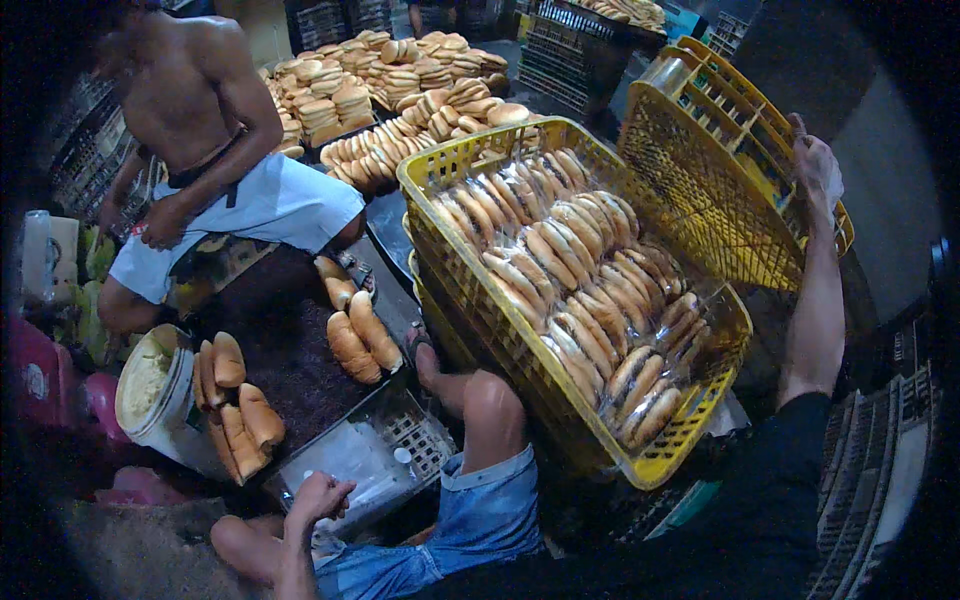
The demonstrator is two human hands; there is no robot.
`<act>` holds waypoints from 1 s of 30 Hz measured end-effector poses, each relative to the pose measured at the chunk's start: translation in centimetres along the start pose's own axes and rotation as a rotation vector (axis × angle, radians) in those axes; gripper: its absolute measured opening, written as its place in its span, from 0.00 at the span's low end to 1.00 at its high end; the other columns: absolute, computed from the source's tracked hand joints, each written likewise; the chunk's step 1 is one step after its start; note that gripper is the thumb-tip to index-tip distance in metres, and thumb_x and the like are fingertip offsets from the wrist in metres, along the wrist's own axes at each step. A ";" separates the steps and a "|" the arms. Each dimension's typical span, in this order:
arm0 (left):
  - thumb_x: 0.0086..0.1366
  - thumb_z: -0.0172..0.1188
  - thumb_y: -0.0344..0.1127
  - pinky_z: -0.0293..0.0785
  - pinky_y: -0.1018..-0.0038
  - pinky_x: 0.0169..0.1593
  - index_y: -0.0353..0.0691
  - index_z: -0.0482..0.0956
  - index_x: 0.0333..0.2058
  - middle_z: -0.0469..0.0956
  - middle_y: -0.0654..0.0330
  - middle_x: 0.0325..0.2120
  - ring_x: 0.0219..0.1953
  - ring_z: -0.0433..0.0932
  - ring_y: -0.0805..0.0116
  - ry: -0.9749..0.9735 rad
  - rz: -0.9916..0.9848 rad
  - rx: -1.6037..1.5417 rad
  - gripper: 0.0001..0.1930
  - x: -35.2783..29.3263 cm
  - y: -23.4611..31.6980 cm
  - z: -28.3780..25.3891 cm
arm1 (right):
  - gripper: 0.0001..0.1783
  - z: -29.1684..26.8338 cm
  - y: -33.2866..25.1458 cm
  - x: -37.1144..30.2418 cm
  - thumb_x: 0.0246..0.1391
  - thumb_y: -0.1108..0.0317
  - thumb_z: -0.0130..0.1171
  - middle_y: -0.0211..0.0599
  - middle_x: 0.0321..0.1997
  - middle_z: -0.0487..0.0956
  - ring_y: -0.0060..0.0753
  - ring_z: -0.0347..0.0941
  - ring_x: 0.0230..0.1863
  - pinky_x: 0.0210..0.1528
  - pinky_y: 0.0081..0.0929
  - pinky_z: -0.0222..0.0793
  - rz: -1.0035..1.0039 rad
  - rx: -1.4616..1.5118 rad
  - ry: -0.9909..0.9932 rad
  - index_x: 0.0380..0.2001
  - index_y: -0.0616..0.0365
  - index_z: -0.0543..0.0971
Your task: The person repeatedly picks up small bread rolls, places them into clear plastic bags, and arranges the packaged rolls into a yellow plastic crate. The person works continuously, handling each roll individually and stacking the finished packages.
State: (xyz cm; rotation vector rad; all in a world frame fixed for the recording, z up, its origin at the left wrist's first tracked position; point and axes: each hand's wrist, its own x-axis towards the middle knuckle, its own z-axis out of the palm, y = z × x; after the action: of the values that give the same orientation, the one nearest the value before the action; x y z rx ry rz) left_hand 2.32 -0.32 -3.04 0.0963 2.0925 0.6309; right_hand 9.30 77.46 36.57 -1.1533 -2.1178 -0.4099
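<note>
My left hand (322,497) is over my lap with its fingers curled, beside a stack of clear plastic bags (350,462); whatever it may hold is hidden. My right arm stretches far out to the right. There my right hand (816,168) is closed at the rim of a tilted yellow crate (715,190), seen with its lattice side toward me. Between my arms stands another yellow crate (735,315), filled with rows of buns in clear wrappers (575,245). It rests on top of other crates.
Long bread rolls (362,335) lie on a dark purple-brown filling. More rolls (240,410) lean beside a white bucket (140,385) of pale spread. A person (215,130) sits at the far left. Behind them are heaps of unwrapped buns (400,75). Dark crates (880,470) stand at right.
</note>
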 end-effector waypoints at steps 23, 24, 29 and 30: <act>0.66 0.58 0.56 0.75 0.72 0.26 0.34 0.81 0.20 0.79 0.59 0.16 0.18 0.79 0.71 0.137 0.242 -0.050 0.29 -4.2 -1.0 -2.4 | 0.46 -22.2 -3.0 -34.3 0.49 0.33 0.61 0.52 0.42 0.82 0.58 0.79 0.46 0.50 0.44 0.74 -0.696 0.546 -0.530 0.57 0.62 0.70; 0.67 0.58 0.56 0.74 0.73 0.26 0.34 0.81 0.20 0.79 0.59 0.16 0.18 0.79 0.71 0.132 0.267 -0.061 0.29 -4.1 -1.1 -2.7 | 0.46 -23.7 -4.4 -36.2 0.46 0.36 0.65 0.53 0.42 0.82 0.61 0.79 0.46 0.51 0.44 0.74 -0.792 0.438 -0.670 0.58 0.61 0.70; 0.68 0.56 0.55 0.74 0.72 0.25 0.34 0.79 0.19 0.78 0.59 0.14 0.18 0.78 0.71 0.094 0.359 0.075 0.29 -3.8 0.1 -5.7 | 0.31 -26.4 -9.4 -40.9 0.48 0.58 0.68 0.49 0.36 0.82 0.55 0.79 0.38 0.40 0.46 0.73 -0.573 0.187 -0.706 0.53 0.58 0.70; 0.68 0.56 0.55 0.73 0.72 0.25 0.34 0.79 0.18 0.77 0.59 0.13 0.17 0.78 0.71 0.104 0.393 0.064 0.29 -3.7 0.4 -6.5 | 0.28 -26.3 -10.1 -41.1 0.48 0.60 0.67 0.49 0.34 0.81 0.54 0.79 0.35 0.37 0.47 0.72 -0.588 0.110 -0.645 0.51 0.57 0.71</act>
State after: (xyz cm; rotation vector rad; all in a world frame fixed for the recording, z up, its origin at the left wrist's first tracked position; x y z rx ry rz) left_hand -0.80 -3.65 2.92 0.5313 2.2125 0.8153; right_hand 27.29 31.92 27.35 -0.6168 -3.0081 -0.1778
